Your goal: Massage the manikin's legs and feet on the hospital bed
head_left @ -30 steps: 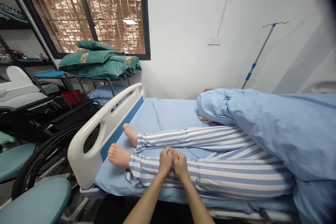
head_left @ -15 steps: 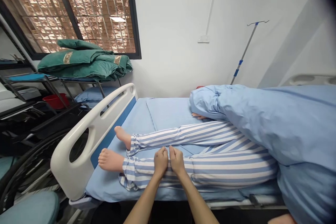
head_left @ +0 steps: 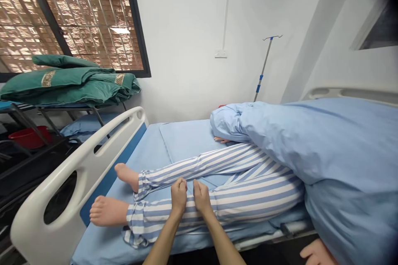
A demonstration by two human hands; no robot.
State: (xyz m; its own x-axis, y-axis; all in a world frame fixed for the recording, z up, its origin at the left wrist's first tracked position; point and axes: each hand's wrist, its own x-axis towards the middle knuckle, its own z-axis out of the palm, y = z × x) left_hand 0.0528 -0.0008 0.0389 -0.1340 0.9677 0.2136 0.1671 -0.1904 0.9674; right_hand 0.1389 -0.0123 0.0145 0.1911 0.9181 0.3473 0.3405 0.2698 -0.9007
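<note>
My left hand [head_left: 179, 195] is closed in a fist, thumb side up, over the near lower leg of a figure lying on a bed. My right hand [head_left: 201, 196] makes a matching fist just to its right, with a narrow gap between them. No object shows in either one. Blue-and-white striped trousers [head_left: 261, 192] cover the figure's legs. Its bare near foot [head_left: 108, 211] and bare far foot [head_left: 127, 175] point toward the footboard. Whether the fists press on the trouser leg or hover just above it, I cannot tell.
A pale footboard [head_left: 77, 165] closes the bed's left end. A bunched blue quilt [head_left: 280, 132] covers the figure's upper part. One hand of the figure [head_left: 319, 252] hangs at the near side. Behind stand an IV pole [head_left: 263, 68] and folded green quilts [head_left: 68, 80] on a rack.
The camera view has turned to the right, so the bed and window sit further left. Both hands remain fists over the near leg, the gap between them slightly wider.
</note>
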